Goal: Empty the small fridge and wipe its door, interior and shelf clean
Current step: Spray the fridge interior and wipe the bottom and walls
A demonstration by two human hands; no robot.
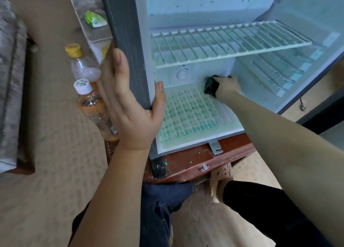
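Inside fridge (186, 10): right hand (228, 86) grips cloth (211, 86), left hand (130, 112) clasps wall (126, 32).

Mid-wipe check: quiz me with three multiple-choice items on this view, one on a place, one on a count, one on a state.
1. Where is the dark cloth?
A) low at the back wall of the fridge, under the wire shelf
B) on top of the wire shelf
C) on the floor

2. How many capped bottles are left of the fridge?
A) one
B) two
C) four

3. What is the left hand doing?
A) hanging free
B) lifting a bottle
C) gripping the fridge's front left edge

Answers:
1 A: the right hand holds the dark cloth there.
2 B: a yellow-capped bottle and a white-capped bottle.
3 C: its thumb hooks inside the edge, with the fingers outside.
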